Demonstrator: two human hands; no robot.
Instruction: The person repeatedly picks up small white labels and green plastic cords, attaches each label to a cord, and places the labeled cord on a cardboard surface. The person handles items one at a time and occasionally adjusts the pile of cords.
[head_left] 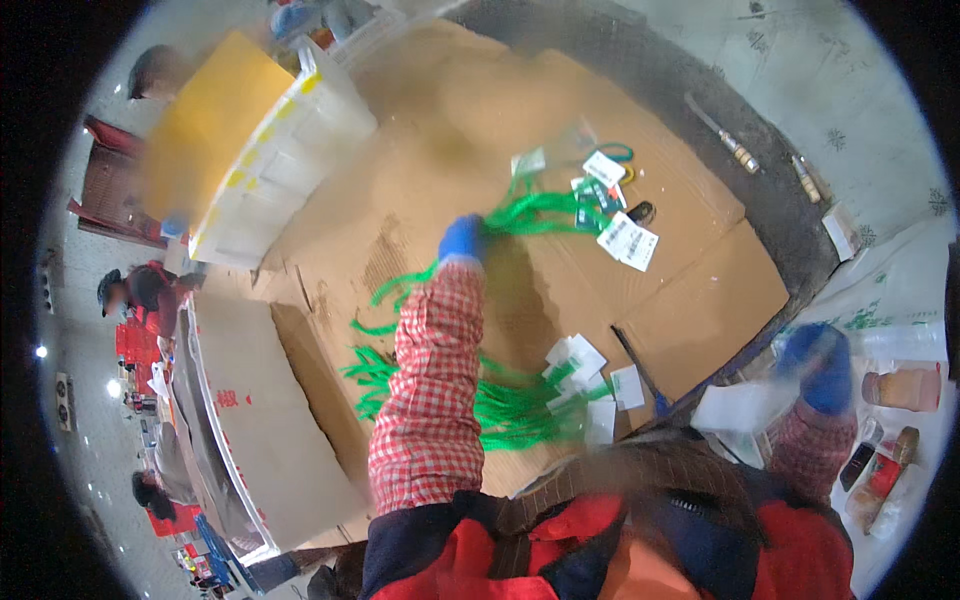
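My left hand (462,240), in a blue glove and checked sleeve, is closed around a bundle of bright green strands (535,212) above the cardboard. The strands stick out on both sides of the fist, with white tags (628,240) and dark cards at their right end. Nearer me lies a second bundle of green strands (515,415), partly hidden by my left forearm, with several white tags (575,362) at its right end. My right hand (815,365), also blue-gloved, is off at the right beside a white sheet or box (740,407); motion smears its fingers.
Brown cardboard (690,320) covers the table. A white bin (290,165) stands at far left, an open carton (270,420) nearer left. Two wooden-handled tools (742,155) (806,180) lie at the right. A jar (902,388) sits at the right edge. People (150,290) work beyond.
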